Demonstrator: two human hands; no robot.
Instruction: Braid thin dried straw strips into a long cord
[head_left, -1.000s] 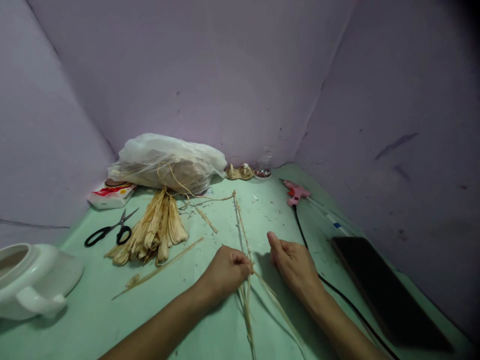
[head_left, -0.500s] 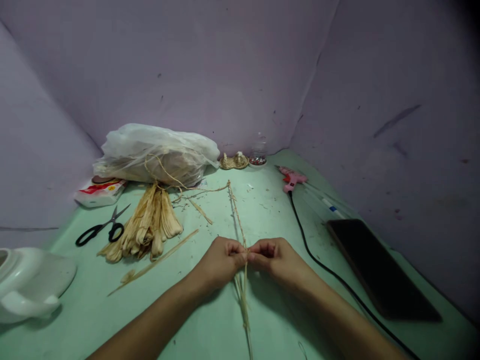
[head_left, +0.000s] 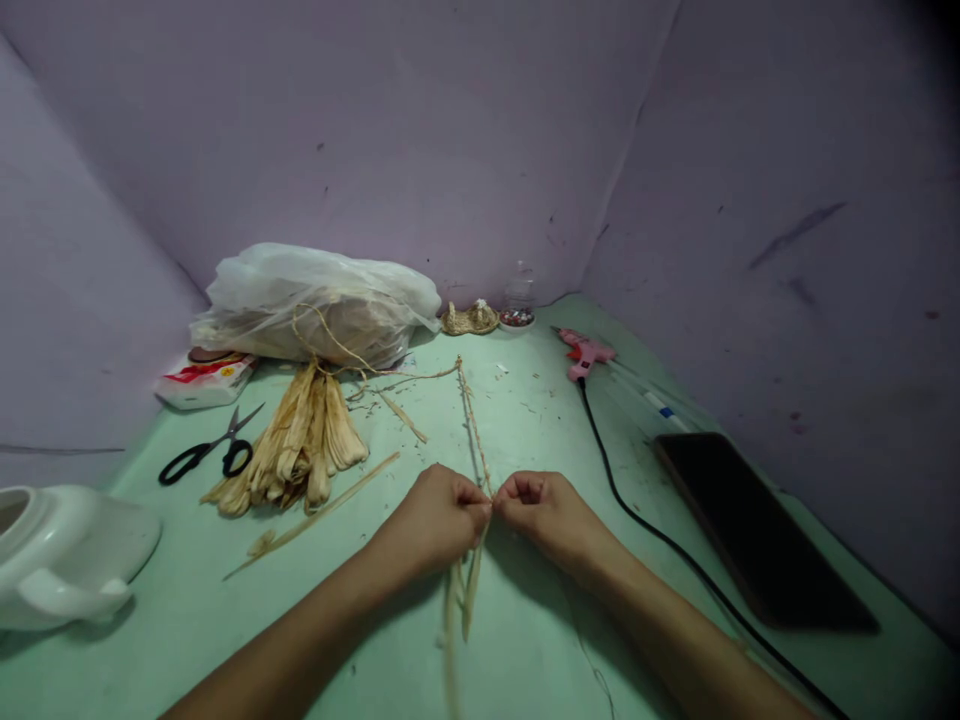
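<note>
A thin twisted fiber cord runs from a bend near the back of the table down to both hands. My left hand pinches it at its lower end, thumb against forefinger. Close against it on the right, my right hand pinches the same spot, fingertips nearly touching the left ones. Loose pale fiber strips hang below the fingers toward the front edge. From the bend the cord goes left toward a bundle of dried fiber strips.
Scissors, a small box and a white ceramic object lie left. Behind are a plastic bag, a woven piece and a bead jar. Right are a pink glue gun, its cable and a dark phone.
The loose strips below the hands have swung left and spread apart. Both hands have shifted slightly while keeping their pinch, and the whole view has moved a little.
</note>
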